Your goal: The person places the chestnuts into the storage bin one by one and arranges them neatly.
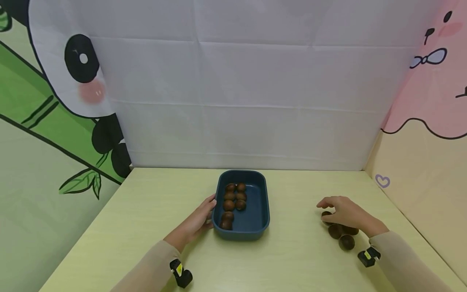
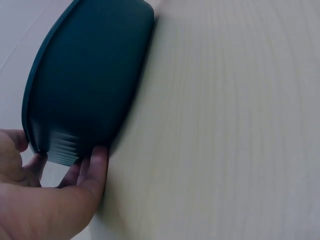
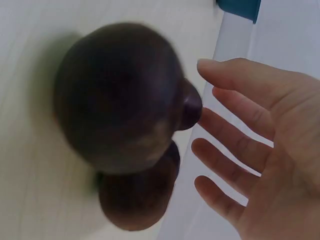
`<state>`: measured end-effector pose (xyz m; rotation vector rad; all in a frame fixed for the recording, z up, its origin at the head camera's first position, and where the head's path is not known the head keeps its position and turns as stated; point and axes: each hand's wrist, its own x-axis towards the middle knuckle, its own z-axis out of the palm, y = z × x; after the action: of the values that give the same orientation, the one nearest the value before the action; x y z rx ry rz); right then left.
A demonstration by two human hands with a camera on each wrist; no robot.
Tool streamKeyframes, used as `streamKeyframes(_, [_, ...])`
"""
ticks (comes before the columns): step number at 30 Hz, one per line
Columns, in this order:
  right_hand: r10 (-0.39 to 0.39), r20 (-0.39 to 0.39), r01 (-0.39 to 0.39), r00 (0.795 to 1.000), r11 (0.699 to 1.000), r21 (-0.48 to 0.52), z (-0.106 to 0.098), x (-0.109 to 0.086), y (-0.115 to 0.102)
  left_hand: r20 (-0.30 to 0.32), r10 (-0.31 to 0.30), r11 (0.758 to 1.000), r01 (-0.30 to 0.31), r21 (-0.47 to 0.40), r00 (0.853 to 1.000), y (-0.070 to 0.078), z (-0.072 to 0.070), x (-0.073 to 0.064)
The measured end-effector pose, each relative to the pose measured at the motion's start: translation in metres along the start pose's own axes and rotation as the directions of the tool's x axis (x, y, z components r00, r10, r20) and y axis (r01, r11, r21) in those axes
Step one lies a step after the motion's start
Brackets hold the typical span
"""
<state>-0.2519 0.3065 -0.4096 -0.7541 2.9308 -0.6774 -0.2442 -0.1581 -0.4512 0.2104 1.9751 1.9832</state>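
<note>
A dark blue rectangular tray (image 1: 257, 234) stands mid-table, with several glossy dark brown balls (image 1: 229, 205) lined up in its left half. Against the outside of the tray's left wall rests my left hand (image 1: 195, 223); in the left wrist view its fingertips touch the lower part of the tray (image 2: 90, 75). On the right, my right hand (image 1: 344, 213) hovers over a small cluster of more brown balls (image 1: 346, 242). The right wrist view shows its thumb and fingers spread apart beside a dark ball (image 3: 120, 100), gripping nothing. That hand partly hides the cluster in the head view.
The pale yellow table (image 1: 295, 259) lies under everything. A white cloth backdrop (image 1: 248, 101) rises behind its far edge. Printed panels with cartoon animals stand at left and right. Each wrist wears a small black camera (image 1: 181, 274).
</note>
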Motion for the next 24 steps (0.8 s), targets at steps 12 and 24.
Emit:
streamKeyframes(12, [0.037, 0.002, -0.037, 0.999, 0.997, -0.073, 0.007, -0.006, 0.017, 0.0, 0.004, 1.0, -0.004, -0.001, 1.0, -0.001, 0.0, 0.001])
streamKeyframes(24, [0.057, 0.006, -0.056, 0.998, 0.997, -0.059, 0.006, -0.006, 0.014, -0.014, -0.008, 1.0, 0.009, 0.01, 1.0, -0.001, 0.001, 0.002])
